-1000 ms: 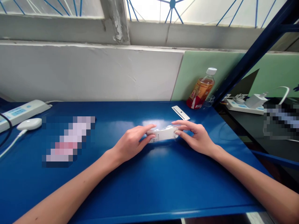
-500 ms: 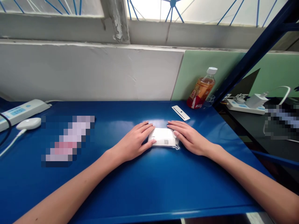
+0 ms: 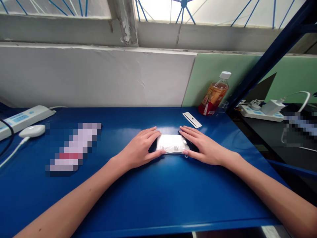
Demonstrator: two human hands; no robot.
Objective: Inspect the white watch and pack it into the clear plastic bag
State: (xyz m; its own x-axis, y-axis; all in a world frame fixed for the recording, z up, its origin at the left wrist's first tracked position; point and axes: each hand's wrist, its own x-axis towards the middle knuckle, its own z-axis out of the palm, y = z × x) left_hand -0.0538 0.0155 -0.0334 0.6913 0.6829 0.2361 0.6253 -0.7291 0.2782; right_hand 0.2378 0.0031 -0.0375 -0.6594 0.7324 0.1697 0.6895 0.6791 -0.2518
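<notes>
Between my two hands lies a small flat white box in clear plastic wrap [image 3: 170, 142], on the blue desk [image 3: 158, 191]. My left hand [image 3: 142, 147] grips its left end, with the thumb at the near corner and the fingers at the far side. At the right end my right hand [image 3: 203, 145] holds it the same way, thumb near and fingers far. A loose bit of wrap shows by the right thumb. Beyond the right hand a thin white card-like strip with a dark slot [image 3: 192, 120] rests on the desk.
A drink bottle [image 3: 214, 94] stands at the back right near a blue metal post [image 3: 264, 62]. On the left are a power strip [image 3: 27, 119], a white corded device [image 3: 32, 131] and a pixelated object [image 3: 79, 145]. Another power strip [image 3: 260, 113] sits far right.
My right thumb has come down to the box's near right corner. The right fingers have shifted slightly, and the box's near edge seems a little raised or tilted.
</notes>
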